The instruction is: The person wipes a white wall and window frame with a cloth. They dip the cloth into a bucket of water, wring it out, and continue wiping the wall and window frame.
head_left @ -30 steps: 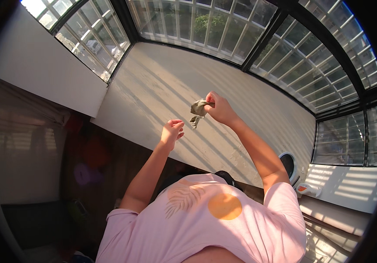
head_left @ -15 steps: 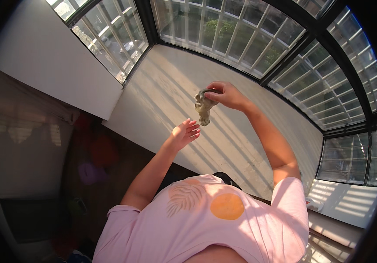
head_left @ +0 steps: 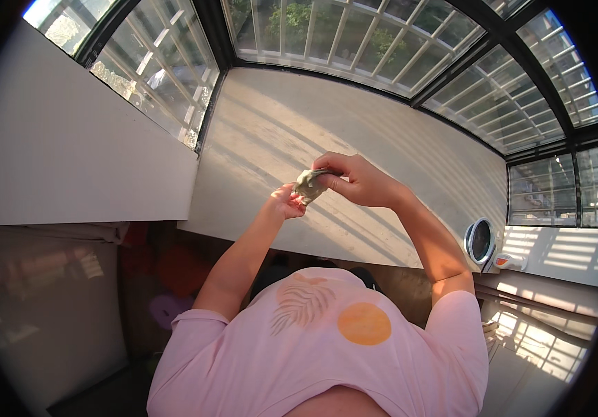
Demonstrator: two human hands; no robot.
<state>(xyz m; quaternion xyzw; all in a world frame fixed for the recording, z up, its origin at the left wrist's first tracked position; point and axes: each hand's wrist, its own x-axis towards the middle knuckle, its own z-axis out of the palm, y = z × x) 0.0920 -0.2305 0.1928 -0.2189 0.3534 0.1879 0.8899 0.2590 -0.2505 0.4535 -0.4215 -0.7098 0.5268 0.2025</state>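
A crumpled grey-green cloth [head_left: 309,186] is held up above the pale window ledge. My right hand [head_left: 356,179] pinches its upper end between thumb and fingers. At the cloth's lower left side, my left hand [head_left: 287,202] has its fingers curled against it. Part of those fingers is hidden behind the cloth.
The pale window ledge [head_left: 257,118] is striped with sunlight and shadow. Black-framed windows with white bars [head_left: 327,31] border its far side. A round white-rimmed dark object [head_left: 479,241] stands at the right, beside a small white-and-orange item [head_left: 509,261]. A white panel [head_left: 70,153] rises on the left.
My right hand has lowered the cloth toward my left hand, which now closes on its lower part. The view has shifted, bringing the round object on the right into sight.
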